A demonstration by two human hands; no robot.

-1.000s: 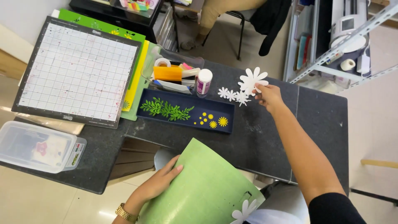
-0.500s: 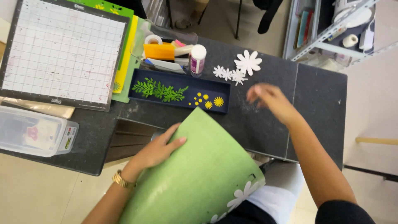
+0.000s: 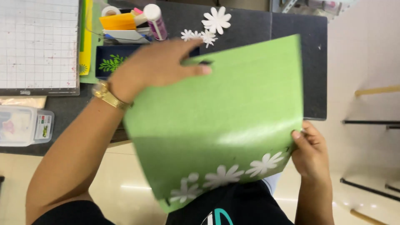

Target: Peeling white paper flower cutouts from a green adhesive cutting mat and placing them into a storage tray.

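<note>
Green mat held in both hands over a craft counter

Mat (image 3: 225, 121), green and flexible, fills the middle of the head view, bowed and held up between the person and the dark counter (image 3: 291, 37). The left hand (image 3: 156, 66) lies across its upper left edge, fingers spread flat over the sheet and the thumb hidden behind it, so it grips the mat; a gold watch (image 3: 106, 95) sits on that wrist. The right hand (image 3: 310, 152) pinches the lower right corner, thumb on top and fingers curled behind. White paper flowers (image 3: 223, 177) stick to the mat along its lower edge. On the counter beyond, more white paper flowers (image 3: 210, 25) lie loose, just beside a dark blue tray (image 3: 104, 58) with green leaf cut-outs (image 3: 110, 63). Near the tray stand a white-capped glue bottle (image 3: 156, 21) and a roll of tape (image 3: 110, 10). A gridded cutting mat (image 3: 37, 41) lies at far left, with a clear plastic box (image 3: 23, 125) below it.
</note>
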